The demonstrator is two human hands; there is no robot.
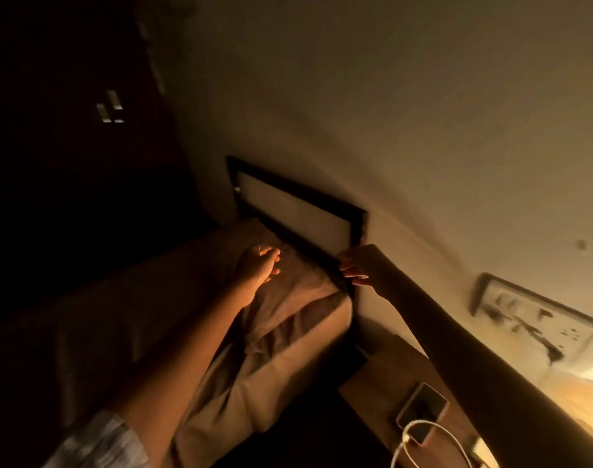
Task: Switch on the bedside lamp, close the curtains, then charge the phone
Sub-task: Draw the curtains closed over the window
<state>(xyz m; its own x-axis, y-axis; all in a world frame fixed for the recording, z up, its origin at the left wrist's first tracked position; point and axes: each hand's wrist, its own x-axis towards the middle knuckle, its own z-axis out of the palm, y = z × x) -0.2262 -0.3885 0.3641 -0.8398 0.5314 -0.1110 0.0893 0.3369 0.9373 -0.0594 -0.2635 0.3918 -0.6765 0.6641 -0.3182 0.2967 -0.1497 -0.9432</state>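
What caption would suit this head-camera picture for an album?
In warm lamplight, both hands reach toward the headboard over a pillow; phone and white cable on the bedside table.

- Bed at left and centre, running from near to far.
- Pillow on the bed's right side, against the headboard at the far end.
- Headboard flat against the wall.
- Bedside table right of the bed, near.
- Phone on the table, with cable lying across its near end.
- Switch panel on the wall, right of the headboard, above the table.
- Left hand over the pillow's far end; right hand at the headboard's right corner.
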